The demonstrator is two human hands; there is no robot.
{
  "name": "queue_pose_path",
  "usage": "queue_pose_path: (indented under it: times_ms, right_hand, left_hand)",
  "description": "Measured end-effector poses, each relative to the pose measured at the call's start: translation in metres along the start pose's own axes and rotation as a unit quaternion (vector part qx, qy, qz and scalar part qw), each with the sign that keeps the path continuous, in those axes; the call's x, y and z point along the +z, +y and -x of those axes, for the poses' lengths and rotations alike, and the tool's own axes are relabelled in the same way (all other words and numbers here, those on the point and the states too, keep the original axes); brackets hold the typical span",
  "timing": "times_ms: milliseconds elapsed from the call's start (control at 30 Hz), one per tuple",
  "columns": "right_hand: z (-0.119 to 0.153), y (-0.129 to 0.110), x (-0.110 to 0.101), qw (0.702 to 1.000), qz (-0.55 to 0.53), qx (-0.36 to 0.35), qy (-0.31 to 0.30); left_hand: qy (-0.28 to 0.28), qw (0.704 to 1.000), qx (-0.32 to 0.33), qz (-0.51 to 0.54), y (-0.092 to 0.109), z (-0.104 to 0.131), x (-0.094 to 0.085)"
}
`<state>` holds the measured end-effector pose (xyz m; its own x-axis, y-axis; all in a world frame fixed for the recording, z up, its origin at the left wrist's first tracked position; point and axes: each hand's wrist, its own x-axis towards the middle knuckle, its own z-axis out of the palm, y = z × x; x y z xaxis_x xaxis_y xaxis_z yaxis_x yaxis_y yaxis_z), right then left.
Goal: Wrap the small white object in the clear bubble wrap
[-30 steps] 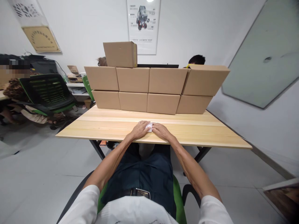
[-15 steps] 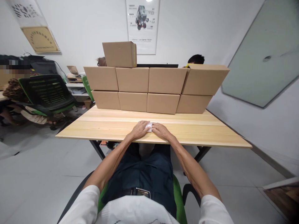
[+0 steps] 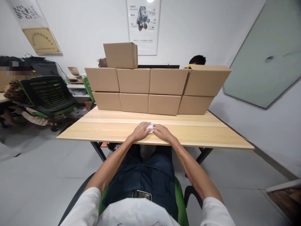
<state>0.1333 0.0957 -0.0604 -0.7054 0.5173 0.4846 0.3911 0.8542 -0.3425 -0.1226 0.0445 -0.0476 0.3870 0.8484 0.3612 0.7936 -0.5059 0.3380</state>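
A small white item (image 3: 150, 128), too small to make out in detail, lies between my hands near the front edge of the wooden table (image 3: 113, 125). My left hand (image 3: 141, 130) is closed on its left side, with the fingers pressed together. From the right, my right hand (image 3: 161, 131) grips the same item with bent fingers. Both hands rest on the tabletop. Beyond them stand two rows of cardboard boxes (image 3: 133, 81), stacked one on the other, with a single box (image 3: 119, 56) on top at the left.
Behind the boxes, the top of a person's head (image 3: 197, 59) shows at the right. A green and black chair (image 3: 47, 94) stands at the left beside another seated person. A whiteboard (image 3: 263, 59) hangs on the right wall, a poster (image 3: 143, 31) on the back wall.
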Motion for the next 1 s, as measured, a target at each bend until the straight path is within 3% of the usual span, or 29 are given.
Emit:
queue_pose_path:
  times_ms: [1000]
  right_hand:
    - [-0.0011, -0.0053, -0.0015, 1.0, -0.009, 0.026, -0.013]
  left_hand:
    - [-0.006, 1.0, -0.009, 0.004, 0.0022, 0.0006, -0.001]
